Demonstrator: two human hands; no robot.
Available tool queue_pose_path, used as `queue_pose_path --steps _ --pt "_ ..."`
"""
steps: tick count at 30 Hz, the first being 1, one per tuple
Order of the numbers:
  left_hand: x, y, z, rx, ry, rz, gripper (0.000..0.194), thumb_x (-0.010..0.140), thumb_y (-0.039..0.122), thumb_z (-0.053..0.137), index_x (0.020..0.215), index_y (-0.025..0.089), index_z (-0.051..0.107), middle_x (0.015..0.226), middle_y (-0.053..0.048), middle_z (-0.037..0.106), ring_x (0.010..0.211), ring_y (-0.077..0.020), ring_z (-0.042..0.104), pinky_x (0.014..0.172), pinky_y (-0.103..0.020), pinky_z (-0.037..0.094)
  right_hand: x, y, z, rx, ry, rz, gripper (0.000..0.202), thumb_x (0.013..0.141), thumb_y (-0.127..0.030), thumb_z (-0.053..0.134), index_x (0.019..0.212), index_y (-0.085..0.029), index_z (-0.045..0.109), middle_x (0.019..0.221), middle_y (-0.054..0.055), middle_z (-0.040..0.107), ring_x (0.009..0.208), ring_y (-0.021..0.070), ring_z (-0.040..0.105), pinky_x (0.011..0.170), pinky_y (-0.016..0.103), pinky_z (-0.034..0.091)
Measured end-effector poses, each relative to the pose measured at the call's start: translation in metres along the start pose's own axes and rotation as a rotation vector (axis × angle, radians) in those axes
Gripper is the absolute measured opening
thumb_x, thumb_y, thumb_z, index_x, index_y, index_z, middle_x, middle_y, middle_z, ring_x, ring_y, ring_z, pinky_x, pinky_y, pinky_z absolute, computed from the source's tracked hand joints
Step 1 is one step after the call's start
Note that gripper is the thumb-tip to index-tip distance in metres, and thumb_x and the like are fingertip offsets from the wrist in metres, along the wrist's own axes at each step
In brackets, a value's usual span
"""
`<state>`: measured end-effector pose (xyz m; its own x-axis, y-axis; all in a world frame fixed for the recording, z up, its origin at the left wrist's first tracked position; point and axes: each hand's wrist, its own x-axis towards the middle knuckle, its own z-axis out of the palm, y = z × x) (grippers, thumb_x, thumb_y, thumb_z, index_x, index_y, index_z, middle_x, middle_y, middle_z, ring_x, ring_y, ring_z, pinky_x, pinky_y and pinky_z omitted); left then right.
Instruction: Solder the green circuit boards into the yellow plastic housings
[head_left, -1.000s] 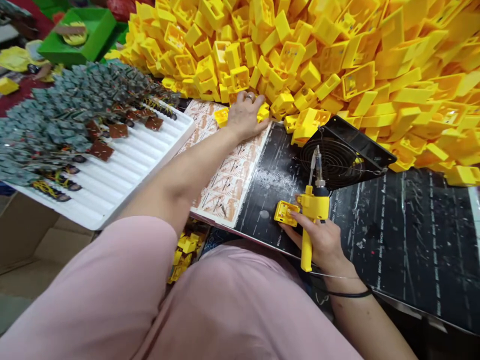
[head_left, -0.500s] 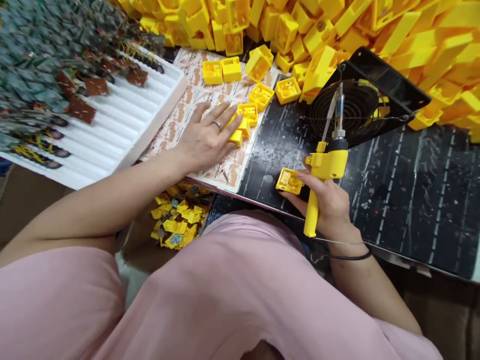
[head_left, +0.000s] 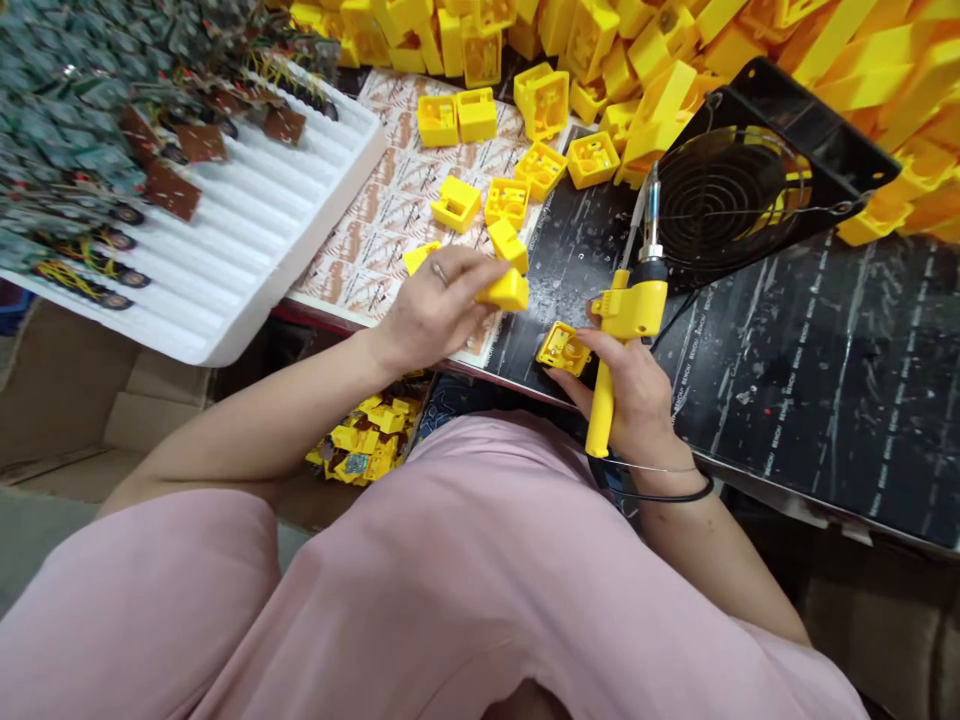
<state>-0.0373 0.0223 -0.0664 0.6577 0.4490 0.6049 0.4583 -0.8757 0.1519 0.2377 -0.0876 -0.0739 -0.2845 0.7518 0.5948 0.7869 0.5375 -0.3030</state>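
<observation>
You look partway through, with plenty left: a big pile of yellow cases (head_left: 592, 40) stands at the back, and circuit boards (head_left: 67, 120) are heaped on the white foam tray (head_left: 262, 190). How many cases are finished, you can't tell from here. Several loose cases (head_left: 457, 205) lie on the patterned sheet, just beyond your left hand (head_left: 427, 315). Its fingers are narrowed around a small yellow case (head_left: 507, 290), which sits between thumb and fingertips above the sheet's near edge. Your right hand (head_left: 637, 390) is holding two things: the soldering iron (head_left: 637, 310) lies across the palm, tip pointing up and away towards the black fan (head_left: 817, 130), while the thumb and a finger pinch an open case (head_left: 562, 348) at its right side, inner side facing up.
</observation>
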Motion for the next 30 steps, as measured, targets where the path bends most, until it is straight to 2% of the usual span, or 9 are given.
queue_pose_path --steps 2,4,8,11,13,18,23,27,30 --pt "-0.004 0.010 -0.004 -0.006 -0.010 0.155 0.032 0.103 0.018 0.055 0.134 0.022 0.059 0.114 -0.007 0.075 0.105 -0.0181 0.074 0.096 -0.036 0.064 -0.002 0.000 -0.002 0.020 -0.014 0.011 0.061 0.093 -0.033 0.078 0.147 -0.026 0.051 0.108 0.006 0.076 0.102 0.0258 0.075 0.091 0.036 0.061" --pt "-0.008 0.018 -0.011 -0.036 -0.077 0.253 0.022 0.104 0.017 0.055 0.124 0.021 0.062 0.114 -0.007 0.078 0.111 -0.0187 0.076 0.097 -0.035 0.065 -0.003 0.001 -0.005 0.052 -0.053 0.028 0.059 0.094 -0.034 0.078 0.146 -0.026 0.052 0.109 0.007 0.076 0.102 0.0257 0.076 0.092 0.036 0.061" --pt "-0.016 0.026 -0.027 -0.076 -0.190 0.243 0.019 0.102 0.021 0.062 0.121 0.018 0.061 0.128 -0.015 0.077 0.124 -0.0228 0.074 0.105 -0.038 0.061 -0.005 0.002 -0.008 0.102 -0.074 0.044 0.056 0.094 -0.034 0.079 0.143 -0.026 0.054 0.116 0.008 0.076 0.100 0.0250 0.076 0.090 0.036 0.062" --pt "-0.020 0.026 -0.031 -0.093 -0.290 0.136 0.042 0.103 0.026 0.061 0.142 0.013 0.052 0.147 -0.025 0.065 0.139 -0.0290 0.064 0.110 -0.044 0.056 -0.004 0.002 -0.009 0.101 -0.072 0.026 0.055 0.093 -0.034 0.079 0.141 -0.025 0.054 0.118 0.009 0.076 0.100 0.0246 0.077 0.091 0.036 0.063" --pt "-0.020 0.024 -0.028 -0.097 -0.368 0.066 0.055 0.106 0.030 0.056 0.156 0.013 0.040 0.149 -0.024 0.064 0.142 -0.0292 0.061 0.117 -0.048 0.049 -0.004 0.002 -0.010 0.081 -0.081 0.022 0.055 0.094 -0.036 0.078 0.142 -0.025 0.053 0.118 0.009 0.076 0.099 0.0244 0.077 0.094 0.037 0.063" --pt "-0.007 0.025 -0.010 -0.022 -0.416 -0.065 0.067 0.103 0.044 0.060 0.159 0.013 0.040 0.134 -0.015 0.073 0.120 -0.0276 0.070 0.111 -0.045 0.047 -0.001 -0.002 -0.010 0.082 -0.076 0.033 0.057 0.094 -0.037 0.079 0.142 -0.026 0.052 0.123 0.009 0.076 0.102 0.0244 0.078 0.094 0.037 0.064" --pt "0.007 0.030 -0.008 -0.047 -0.460 -0.118 0.077 0.100 0.053 0.059 0.164 0.017 0.037 0.145 -0.016 0.066 0.132 -0.0310 0.061 0.114 -0.047 0.043 0.004 0.002 -0.008 0.114 -0.095 0.005 0.058 0.093 -0.036 0.079 0.143 -0.025 0.052 0.118 0.008 0.076 0.106 0.0246 0.076 0.096 0.036 0.062" --pt "-0.001 0.004 -0.027 0.077 -0.344 -0.378 0.083 0.096 0.064 0.059 0.162 0.018 0.039 0.162 -0.018 0.049 0.148 -0.0385 0.047 0.125 -0.054 0.033 0.013 0.001 -0.010 0.055 -0.073 -0.024 0.063 0.091 -0.039 0.081 0.144 -0.026 0.050 0.122 0.009 0.075 0.109 0.0271 0.074 0.106 0.044 0.057" --pt "-0.006 -0.019 -0.037 0.133 -0.359 -0.593 0.071 0.093 0.058 0.063 0.150 0.018 0.053 0.148 -0.017 0.061 0.139 -0.0386 0.054 0.123 -0.057 0.038 0.025 -0.008 0.001 0.014 -0.050 -0.085 0.055 0.096 -0.042 0.076 0.141 -0.025 0.051 0.115 0.008 0.074 0.109 0.0279 0.074 0.105 0.046 0.057"
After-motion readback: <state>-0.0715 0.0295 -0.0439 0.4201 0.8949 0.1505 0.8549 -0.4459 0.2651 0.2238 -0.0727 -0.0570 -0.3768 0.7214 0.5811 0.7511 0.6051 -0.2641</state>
